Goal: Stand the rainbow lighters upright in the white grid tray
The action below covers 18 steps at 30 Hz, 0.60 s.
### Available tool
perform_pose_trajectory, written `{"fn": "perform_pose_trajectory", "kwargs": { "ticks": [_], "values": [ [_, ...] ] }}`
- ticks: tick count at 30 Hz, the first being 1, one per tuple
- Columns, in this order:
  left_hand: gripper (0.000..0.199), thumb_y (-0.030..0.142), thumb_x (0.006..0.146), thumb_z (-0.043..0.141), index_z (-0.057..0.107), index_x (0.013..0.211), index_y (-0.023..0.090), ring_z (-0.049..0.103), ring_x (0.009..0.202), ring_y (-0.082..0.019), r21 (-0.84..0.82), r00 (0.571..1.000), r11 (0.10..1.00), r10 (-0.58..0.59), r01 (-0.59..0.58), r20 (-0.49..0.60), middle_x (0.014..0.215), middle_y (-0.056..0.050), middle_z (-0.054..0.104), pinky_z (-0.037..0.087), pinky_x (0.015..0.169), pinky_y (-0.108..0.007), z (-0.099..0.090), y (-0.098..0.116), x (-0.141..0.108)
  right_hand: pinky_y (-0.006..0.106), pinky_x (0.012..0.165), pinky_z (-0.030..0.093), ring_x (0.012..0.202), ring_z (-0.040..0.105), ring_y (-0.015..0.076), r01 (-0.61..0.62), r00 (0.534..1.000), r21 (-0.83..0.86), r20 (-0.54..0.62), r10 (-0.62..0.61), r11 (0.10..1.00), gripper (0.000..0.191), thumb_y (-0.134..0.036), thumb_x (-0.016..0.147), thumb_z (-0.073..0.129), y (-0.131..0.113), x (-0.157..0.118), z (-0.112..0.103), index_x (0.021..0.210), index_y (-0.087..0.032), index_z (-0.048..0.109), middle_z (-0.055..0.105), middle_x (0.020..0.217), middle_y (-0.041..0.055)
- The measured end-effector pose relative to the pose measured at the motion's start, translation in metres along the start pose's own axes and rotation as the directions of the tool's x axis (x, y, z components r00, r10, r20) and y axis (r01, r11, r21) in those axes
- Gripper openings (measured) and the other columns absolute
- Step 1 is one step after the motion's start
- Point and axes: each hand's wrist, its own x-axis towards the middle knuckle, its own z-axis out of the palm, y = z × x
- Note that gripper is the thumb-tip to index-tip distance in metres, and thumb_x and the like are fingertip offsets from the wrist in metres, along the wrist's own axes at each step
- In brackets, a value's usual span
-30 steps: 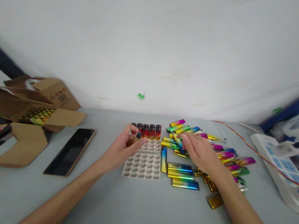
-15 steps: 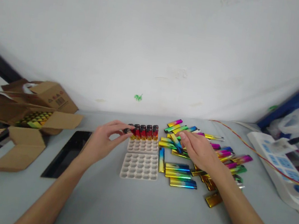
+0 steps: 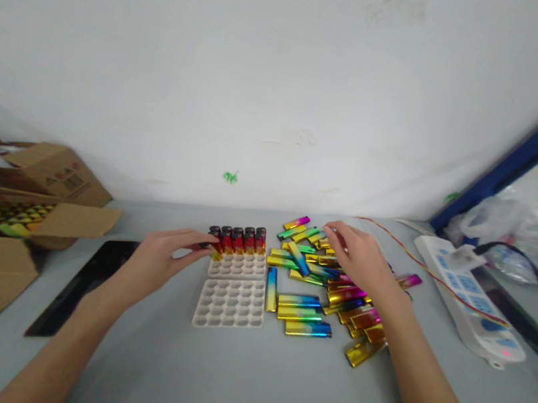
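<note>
My left hand (image 3: 163,263) pinches a red lighter with a black top (image 3: 209,241) at the left end of the back rows of a white cavity tray (image 3: 231,303). Beside it, several red-and-yellow lighters (image 3: 237,242) stand upright in the tray's back cavities. The cavities nearer to me hold nothing. My right hand (image 3: 359,255) is over the far part of a loose pile of shiny multicoloured lighters (image 3: 346,290). A gap shows between its thumb and forefinger, and the other fingers are partly hidden. A blue-and-yellow lighter (image 3: 298,258) lies left of that hand.
An open cardboard box (image 3: 64,218) with yellow-and-black items stands at left, near a black flat panel (image 3: 81,288). At right lies a white power strip (image 3: 467,298), with a red-yellow wire (image 3: 408,249) running across the table. A white wall (image 3: 265,93) rises behind.
The view has turned a little to the right. My left hand keeps the red lighter at the tray's left end. My right hand has moved slightly farther back over the pile, away from the blue-and-yellow lighter.
</note>
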Motion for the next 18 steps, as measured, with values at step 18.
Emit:
{"fn": "perform_pose_trajectory", "kwargs": {
  "ticks": [18],
  "values": [
    [0.052, 0.079, 0.082, 0.059, 0.057, 0.091, 0.028, 0.08, 0.077, -0.03, 0.049, 0.992, 0.992, -0.114, 0.116, -0.047, 0.089, -0.006, 0.082, 0.062, 0.066, -0.035, 0.011, -0.016, -0.001, 0.035, 0.08, 0.057, 0.086, 0.072, 0.0231, -0.227, 0.963, -0.016, 0.145, 0.227, 0.974, 0.016, -0.031, 0.091, 0.072, 0.105, -0.024, -0.015, 0.099, -0.017, 0.077, 0.079, 0.094, 0.0082]
  ]
}}
